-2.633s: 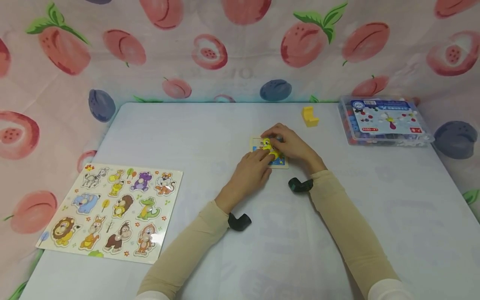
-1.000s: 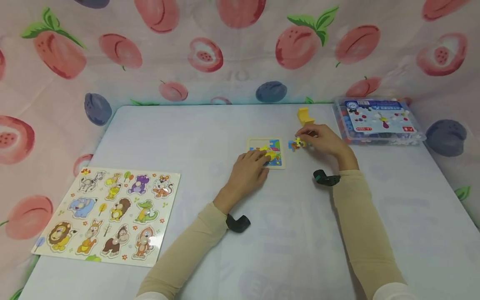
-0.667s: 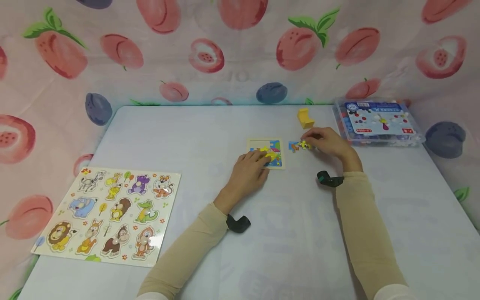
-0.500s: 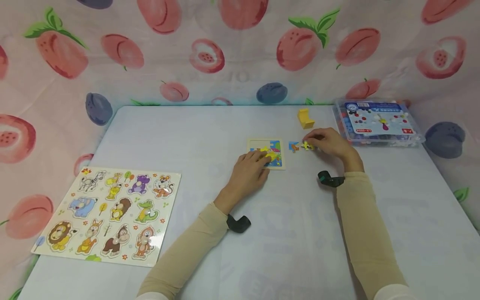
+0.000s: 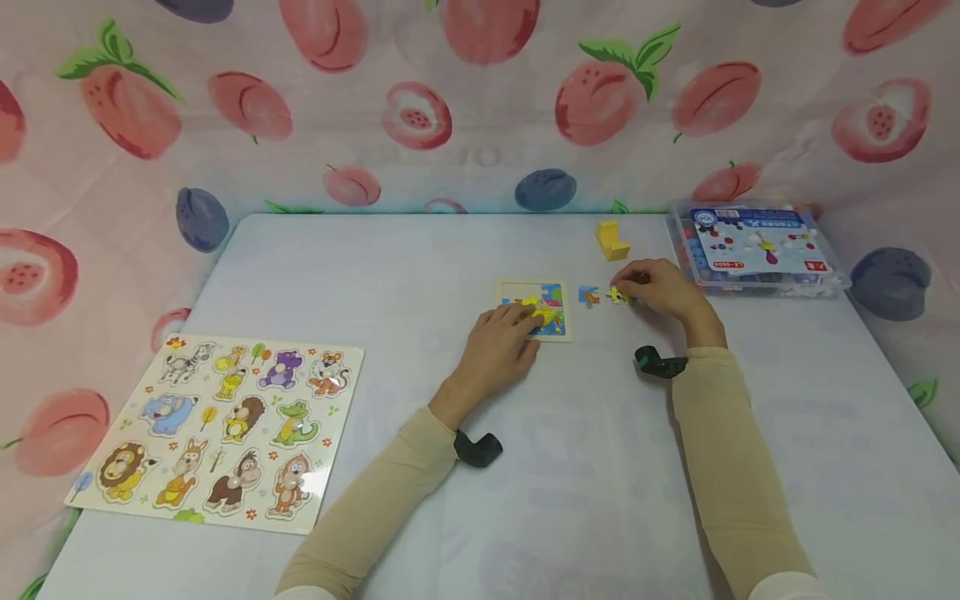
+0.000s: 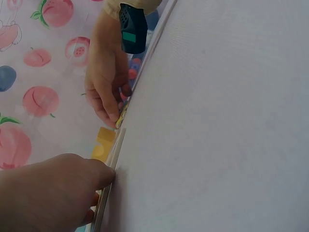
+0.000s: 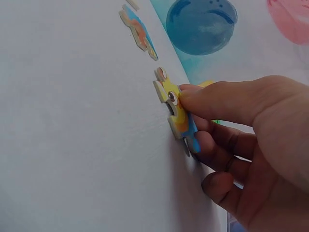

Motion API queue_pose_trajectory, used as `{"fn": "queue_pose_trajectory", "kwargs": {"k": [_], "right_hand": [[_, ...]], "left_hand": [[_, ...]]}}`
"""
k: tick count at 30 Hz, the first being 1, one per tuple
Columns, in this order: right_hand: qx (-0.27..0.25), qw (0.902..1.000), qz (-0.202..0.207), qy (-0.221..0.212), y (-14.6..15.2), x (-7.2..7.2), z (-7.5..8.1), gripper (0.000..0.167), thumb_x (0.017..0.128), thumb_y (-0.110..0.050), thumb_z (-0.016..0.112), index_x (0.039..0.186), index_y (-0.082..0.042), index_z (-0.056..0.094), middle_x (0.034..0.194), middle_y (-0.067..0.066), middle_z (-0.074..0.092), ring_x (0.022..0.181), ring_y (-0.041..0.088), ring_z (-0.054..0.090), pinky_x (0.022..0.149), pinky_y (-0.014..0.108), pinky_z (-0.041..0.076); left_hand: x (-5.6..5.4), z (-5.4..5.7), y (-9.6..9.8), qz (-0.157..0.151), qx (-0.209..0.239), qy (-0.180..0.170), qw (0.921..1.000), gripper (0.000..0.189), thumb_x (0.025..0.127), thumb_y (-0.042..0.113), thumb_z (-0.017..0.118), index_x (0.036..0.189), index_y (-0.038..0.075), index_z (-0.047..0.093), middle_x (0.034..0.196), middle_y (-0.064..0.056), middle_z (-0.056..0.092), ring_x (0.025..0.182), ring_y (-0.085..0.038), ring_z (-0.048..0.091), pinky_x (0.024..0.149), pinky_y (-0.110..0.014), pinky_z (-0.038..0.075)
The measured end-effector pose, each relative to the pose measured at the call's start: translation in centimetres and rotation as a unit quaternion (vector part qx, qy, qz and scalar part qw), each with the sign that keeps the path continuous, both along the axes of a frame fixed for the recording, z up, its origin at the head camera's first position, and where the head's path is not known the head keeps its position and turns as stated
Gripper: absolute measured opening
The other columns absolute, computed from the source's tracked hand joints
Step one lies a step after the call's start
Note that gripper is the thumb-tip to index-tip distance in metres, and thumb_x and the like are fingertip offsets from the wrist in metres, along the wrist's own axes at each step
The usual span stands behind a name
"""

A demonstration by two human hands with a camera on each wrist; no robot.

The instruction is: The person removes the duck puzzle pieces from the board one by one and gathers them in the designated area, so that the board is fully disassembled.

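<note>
A small square jigsaw puzzle (image 5: 556, 293) in a pale wooden frame lies mid-table in the head view, its upper left part bare. My left hand (image 5: 498, 350) rests on it, fingers laid over its lower left part and hiding some of the picture. To the right of the frame, my right hand (image 5: 663, 292) pinches a yellow and blue puzzle piece (image 7: 179, 108) between thumb and fingers. In the right wrist view this piece shows an eye and is tilted close to the tabletop. A loose blue and brown puzzle piece (image 5: 588, 296) lies between the frame and that hand.
A yellow L-shaped block (image 5: 613, 242) stands behind the right hand. At the back right is a clear plastic box (image 5: 761, 242) of small coloured parts. A large animal peg puzzle board (image 5: 217, 429) lies at the left. A patterned cloth (image 5: 465, 100) hangs behind the table.
My right hand has left the framed puzzle and moved right, where it now pinches the yellow piece. That piece has slid slightly away from the blue and brown one. The left hand stays on the puzzle.
</note>
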State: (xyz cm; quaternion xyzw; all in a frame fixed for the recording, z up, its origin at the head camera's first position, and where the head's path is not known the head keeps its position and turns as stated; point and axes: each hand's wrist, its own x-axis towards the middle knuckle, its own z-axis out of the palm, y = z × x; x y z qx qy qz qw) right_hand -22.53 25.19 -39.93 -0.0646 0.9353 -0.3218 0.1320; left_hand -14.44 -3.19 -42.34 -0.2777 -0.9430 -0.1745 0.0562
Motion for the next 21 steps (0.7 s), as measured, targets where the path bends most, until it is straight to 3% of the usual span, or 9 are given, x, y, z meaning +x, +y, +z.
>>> {"fn": "queue_pose_trajectory", "kwargs": {"k": [7, 14, 21], "right_hand": [[-0.003, 0.9998, -0.014, 0.013, 0.0, 0.1, -0.4, 0.021, 0.096, -0.019, 0.054, 0.109, -0.006, 0.063, 0.105, 0.014, 0.060, 0.097, 0.026, 0.050, 0.085, 0.038, 0.041], [-0.017, 0.9993, -0.013, 0.029, -0.1, 0.0, -0.6, 0.027, 0.097, -0.023, 0.052, 0.113, -0.005, 0.061, 0.112, 0.016, 0.058, 0.101, 0.028, 0.049, 0.090, 0.043, 0.042], [-0.055, 0.9946, 0.001, 0.087, -1.9, -0.1, -1.0, 0.024, 0.097, -0.022, 0.053, 0.112, -0.007, 0.061, 0.116, 0.013, 0.058, 0.099, 0.027, 0.053, 0.086, 0.040, 0.044]], "left_hand": [[0.0, -0.2, 0.0, -0.003, -0.008, 0.000, 1.0000, 0.033, 0.096, 0.026, 0.051, 0.127, 0.018, 0.058, 0.137, -0.002, 0.052, 0.134, -0.022, 0.040, 0.108, -0.043, 0.034], [-0.1, -0.6, 0.0, -0.008, -0.011, 0.013, 0.9998, 0.036, 0.096, 0.029, 0.051, 0.131, 0.018, 0.054, 0.135, -0.001, 0.052, 0.132, -0.022, 0.041, 0.106, -0.042, 0.035], [-0.2, -0.8, -0.1, -0.013, -0.020, 0.008, 0.9997, 0.042, 0.097, 0.036, 0.048, 0.137, 0.021, 0.049, 0.137, -0.003, 0.049, 0.133, -0.023, 0.038, 0.106, -0.043, 0.032]]}}
